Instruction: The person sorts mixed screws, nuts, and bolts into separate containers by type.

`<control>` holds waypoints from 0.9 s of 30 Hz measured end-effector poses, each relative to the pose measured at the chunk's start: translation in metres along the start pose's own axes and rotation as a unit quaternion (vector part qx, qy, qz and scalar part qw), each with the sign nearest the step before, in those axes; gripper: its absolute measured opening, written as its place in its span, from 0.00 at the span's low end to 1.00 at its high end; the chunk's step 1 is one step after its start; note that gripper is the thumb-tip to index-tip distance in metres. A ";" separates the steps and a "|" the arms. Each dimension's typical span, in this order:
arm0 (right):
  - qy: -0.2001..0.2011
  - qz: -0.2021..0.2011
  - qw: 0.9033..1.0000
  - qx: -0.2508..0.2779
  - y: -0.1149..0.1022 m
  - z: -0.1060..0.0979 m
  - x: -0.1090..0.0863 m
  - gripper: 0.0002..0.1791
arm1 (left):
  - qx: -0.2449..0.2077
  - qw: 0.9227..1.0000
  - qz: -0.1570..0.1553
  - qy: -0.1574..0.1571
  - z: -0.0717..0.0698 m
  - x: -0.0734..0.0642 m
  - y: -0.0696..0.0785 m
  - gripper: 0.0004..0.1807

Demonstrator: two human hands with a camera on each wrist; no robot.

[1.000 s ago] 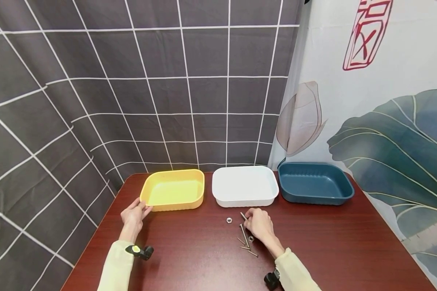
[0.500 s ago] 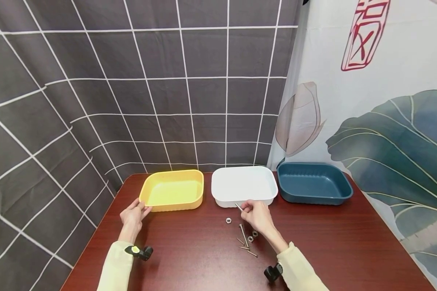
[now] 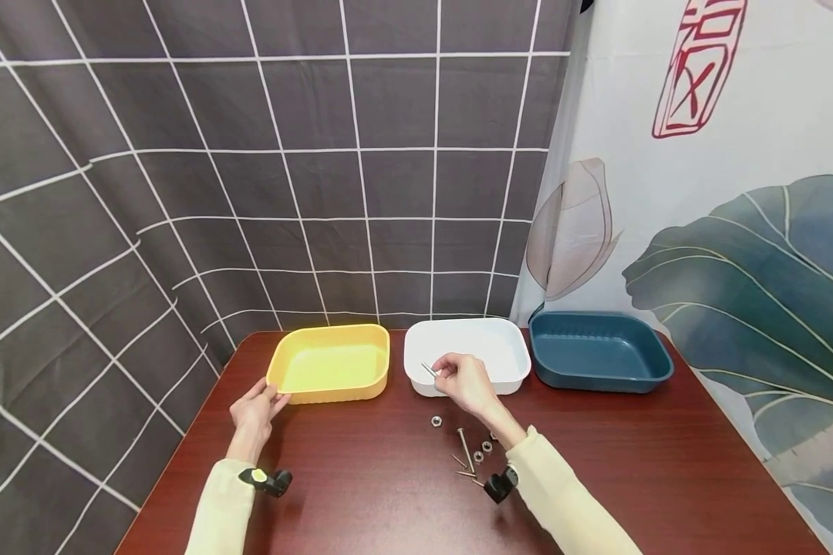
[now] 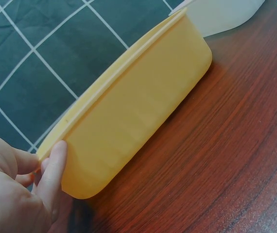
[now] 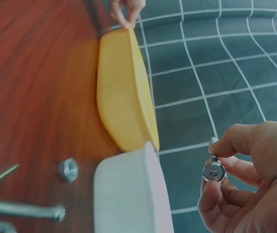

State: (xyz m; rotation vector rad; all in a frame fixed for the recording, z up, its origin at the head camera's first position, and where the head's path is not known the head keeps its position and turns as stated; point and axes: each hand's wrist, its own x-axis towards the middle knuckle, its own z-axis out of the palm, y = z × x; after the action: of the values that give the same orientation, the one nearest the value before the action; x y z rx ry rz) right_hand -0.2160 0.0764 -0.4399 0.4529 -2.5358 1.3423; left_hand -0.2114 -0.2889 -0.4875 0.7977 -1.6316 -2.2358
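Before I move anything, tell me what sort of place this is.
Probably a makeshift indoor work corner: loose silvery hexagonal nuts and slender metal screws lie on a reddish-brown wood-grain table, with a dark grey, white-gridded cloth hanging behind it.

One sign stands out in the head view: a red seal-style mark [image 3: 694,73] printed on the white hanging cloth [image 3: 618,100] at upper right. It leans, its top cut off by the picture edge. Inside the red outline sit stylised, character-like strokes, the lowest an X-like crossing within a frame; their wording cannot be made out. The end face of the metal screw [image 5: 213,172] bears small marks, too blurred to read.
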 end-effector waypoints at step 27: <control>-0.060 0.021 0.998 0.014 -0.034 0.063 0.058 0.07 | -0.007 1.000 0.002 0.006 0.001 -0.001 0.000 0.28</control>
State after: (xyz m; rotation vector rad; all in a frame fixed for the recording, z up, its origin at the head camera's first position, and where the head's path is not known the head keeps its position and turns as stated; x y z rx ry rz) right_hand -0.2605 -0.0035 -0.4283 0.5028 -2.6398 1.4066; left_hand -0.2116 -0.2878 -0.4870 0.8031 -1.6091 -2.2321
